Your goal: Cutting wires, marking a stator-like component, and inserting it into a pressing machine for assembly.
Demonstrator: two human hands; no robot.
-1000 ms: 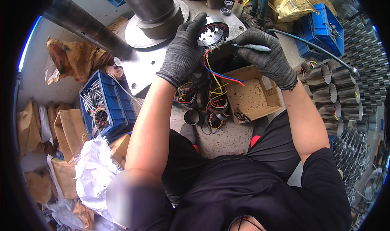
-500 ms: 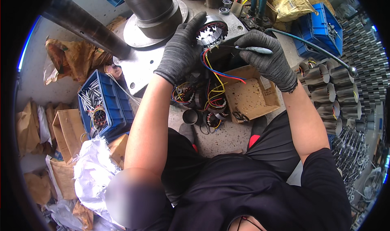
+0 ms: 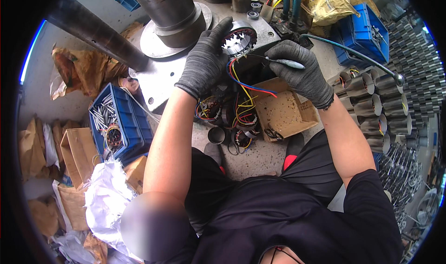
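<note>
My left hand (image 3: 203,62), in a dark grey glove, grips a round motor stator (image 3: 239,37) with a toothed core, held on the grey metal press plate (image 3: 158,80). Red, blue and yellow wires (image 3: 242,83) hang from the stator. My right hand (image 3: 301,73), also gloved, holds a thin pointed tool with a pale handle (image 3: 282,62); its tip reaches to the stator's lower edge. Below the hands lie more wound stators with coloured wires (image 3: 226,117).
A large steel cylinder (image 3: 168,11) stands on the press plate. A blue crate of metal pins (image 3: 116,122) sits at left. An open cardboard box (image 3: 283,113) lies under my right hand. Rows of metal tube housings (image 3: 371,101) fill the right. Another blue crate (image 3: 364,34) and paper bags surround.
Both hands stay at the stator; the right hand with the tool has shifted slightly, little else differs.
</note>
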